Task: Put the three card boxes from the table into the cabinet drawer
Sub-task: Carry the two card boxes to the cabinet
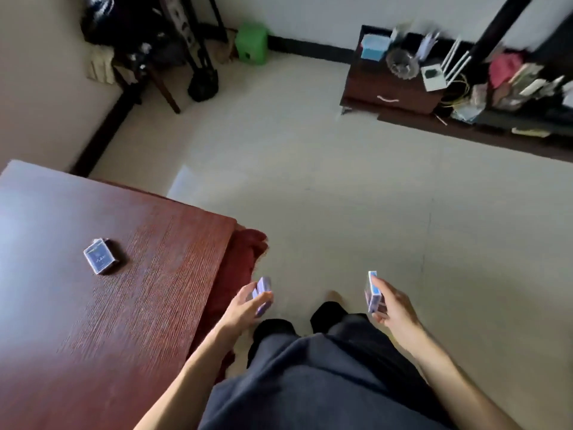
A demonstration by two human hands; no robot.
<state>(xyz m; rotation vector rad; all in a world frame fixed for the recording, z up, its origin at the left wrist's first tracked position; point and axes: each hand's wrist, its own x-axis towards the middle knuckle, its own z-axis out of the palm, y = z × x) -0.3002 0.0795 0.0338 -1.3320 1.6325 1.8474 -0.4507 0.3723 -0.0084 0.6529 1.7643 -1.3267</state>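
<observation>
While one card box [100, 256] sits on table [148, 274] at left of frame, left hand [245, 305] grips second box [263, 294], right hand [392, 305] grips third box [373, 291]. Cabinet drawer [392, 91], upper right, looks shut. None put away yet.

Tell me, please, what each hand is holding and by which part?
Each holds one card box: the left hand pinches its box across the faces, the right hand grips its box at the lower half.

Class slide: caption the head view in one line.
Each hand, left and right, carries a card box; the third lies on the table.
</observation>
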